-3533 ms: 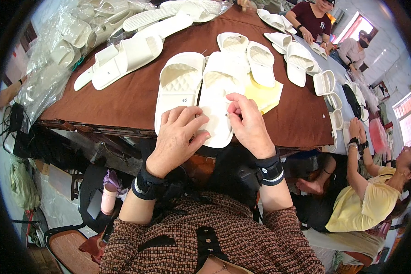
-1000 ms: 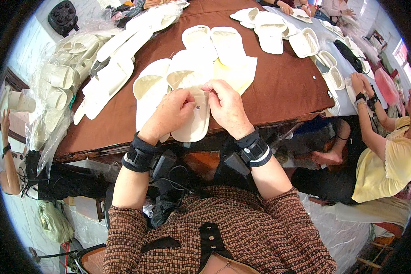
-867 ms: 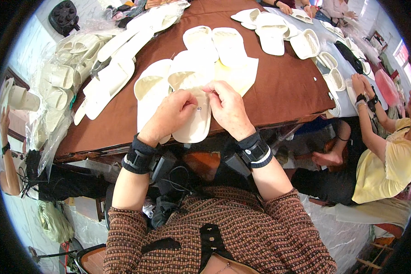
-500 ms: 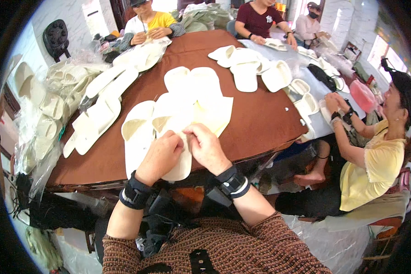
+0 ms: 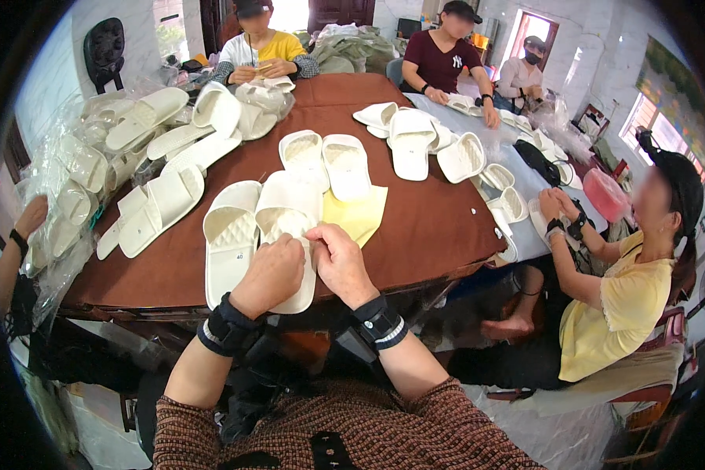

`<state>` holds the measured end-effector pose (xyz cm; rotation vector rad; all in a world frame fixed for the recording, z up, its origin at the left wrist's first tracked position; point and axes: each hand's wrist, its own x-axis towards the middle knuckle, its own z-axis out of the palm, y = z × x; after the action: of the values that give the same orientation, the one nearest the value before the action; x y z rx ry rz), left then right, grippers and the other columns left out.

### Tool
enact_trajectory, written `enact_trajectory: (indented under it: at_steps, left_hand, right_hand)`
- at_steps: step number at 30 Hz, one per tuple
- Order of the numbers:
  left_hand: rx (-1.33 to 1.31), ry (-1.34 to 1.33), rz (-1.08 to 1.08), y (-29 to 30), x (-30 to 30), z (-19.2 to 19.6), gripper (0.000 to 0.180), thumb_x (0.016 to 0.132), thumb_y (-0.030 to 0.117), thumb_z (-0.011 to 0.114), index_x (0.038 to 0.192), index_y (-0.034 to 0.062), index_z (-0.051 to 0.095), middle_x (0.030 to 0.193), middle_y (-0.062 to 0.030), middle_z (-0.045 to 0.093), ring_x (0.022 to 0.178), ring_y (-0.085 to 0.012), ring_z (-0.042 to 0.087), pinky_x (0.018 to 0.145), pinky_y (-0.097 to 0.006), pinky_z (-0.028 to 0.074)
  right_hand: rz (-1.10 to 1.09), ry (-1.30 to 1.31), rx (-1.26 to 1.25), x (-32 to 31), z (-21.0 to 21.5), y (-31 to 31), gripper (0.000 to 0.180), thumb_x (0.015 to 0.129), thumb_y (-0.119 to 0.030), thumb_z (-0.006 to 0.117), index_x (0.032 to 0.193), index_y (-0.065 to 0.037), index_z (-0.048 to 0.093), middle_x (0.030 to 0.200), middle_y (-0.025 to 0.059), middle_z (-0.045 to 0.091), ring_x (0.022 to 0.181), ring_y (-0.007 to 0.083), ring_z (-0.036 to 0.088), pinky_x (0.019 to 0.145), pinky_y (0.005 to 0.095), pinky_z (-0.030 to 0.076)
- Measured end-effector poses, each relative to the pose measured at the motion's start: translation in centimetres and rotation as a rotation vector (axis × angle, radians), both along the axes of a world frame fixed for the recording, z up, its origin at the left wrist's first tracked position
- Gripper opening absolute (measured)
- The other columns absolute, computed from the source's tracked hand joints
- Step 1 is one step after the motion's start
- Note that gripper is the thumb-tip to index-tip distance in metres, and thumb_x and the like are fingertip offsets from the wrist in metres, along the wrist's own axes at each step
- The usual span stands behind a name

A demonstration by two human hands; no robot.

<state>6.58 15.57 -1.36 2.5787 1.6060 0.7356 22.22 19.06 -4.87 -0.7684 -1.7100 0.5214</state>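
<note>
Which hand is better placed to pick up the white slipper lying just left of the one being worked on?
Left, probably. The left hand lies right beside that white slipper, while the right hand would have to cross over.

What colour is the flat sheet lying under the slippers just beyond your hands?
Pale yellow; the sheet shows best in the head view, beside the white slippers.

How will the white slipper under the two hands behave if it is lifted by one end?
The white slipper looks like thin moulded foam, so it is probably light and would bend a little. It lies flat, so rolling seems unlikely. Both the left hand and right hand rest on it.
</note>
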Motion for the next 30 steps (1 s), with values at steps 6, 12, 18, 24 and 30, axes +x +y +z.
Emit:
enact_trajectory:
  at_steps: [6, 12, 18, 24, 30]
  left_hand:
    - [-0.028, -0.064, -0.040, 0.1, -0.5, -0.7, 0.010, 0.088, 0.010, 0.054, 0.088, 0.0003, 0.054, 0.086, -0.0207, 0.058, 0.080, -0.0408, 0.059, 0.070, -0.049, 0.048]
    - [-0.015, -0.077, -0.083, 0.7, -0.9, -0.8, 0.010, 0.087, 0.011, 0.057, 0.087, 0.0005, 0.055, 0.085, -0.0195, 0.058, 0.081, -0.0400, 0.059, 0.071, -0.048, 0.048]
    - [-0.145, -0.298, -0.060, 1.4, -2.4, 0.7, 0.012, 0.086, 0.013, 0.059, 0.085, 0.0009, 0.061, 0.082, -0.0172, 0.064, 0.079, -0.0326, 0.063, 0.070, -0.039, 0.050]
    - [-0.388, -0.329, -0.073, 2.0, -5.2, 2.3, 0.015, 0.086, 0.012, 0.059, 0.088, -0.0018, 0.065, 0.082, -0.0162, 0.066, 0.076, -0.0246, 0.062, 0.070, -0.035, 0.050]
    - [-0.324, -0.261, -0.107, 2.3, -5.2, 1.2, 0.015, 0.085, 0.012, 0.059, 0.088, -0.0017, 0.066, 0.084, -0.0177, 0.067, 0.080, -0.0300, 0.065, 0.073, -0.038, 0.050]
  right_hand:
    - [0.031, 0.025, -0.054, 0.1, 0.1, -0.5, 0.016, 0.083, 0.007, 0.056, 0.097, 0.000, 0.060, 0.092, 0.0184, 0.063, 0.092, 0.0360, 0.063, 0.081, 0.0393, 0.051]
    - [0.007, 0.023, -0.081, -0.1, 0.1, -0.3, 0.015, 0.084, 0.004, 0.057, 0.097, -0.001, 0.063, 0.094, 0.0185, 0.064, 0.090, 0.0357, 0.063, 0.080, 0.0390, 0.051]
    - [0.030, -0.007, -0.101, 0.0, 0.5, -0.2, 0.015, 0.086, 0.003, 0.057, 0.099, 0.000, 0.063, 0.095, 0.0162, 0.065, 0.087, 0.0316, 0.065, 0.079, 0.0359, 0.052]
    - [0.008, -0.030, -0.127, 0.1, 0.5, -0.5, 0.014, 0.087, 0.003, 0.057, 0.100, -0.001, 0.062, 0.092, 0.0137, 0.065, 0.083, 0.0250, 0.064, 0.076, 0.0321, 0.051]
    - [0.016, -0.028, -0.122, 0.2, 0.5, -0.6, 0.013, 0.089, 0.002, 0.057, 0.100, 0.000, 0.063, 0.090, 0.0102, 0.066, 0.081, 0.0193, 0.063, 0.075, 0.0299, 0.051]
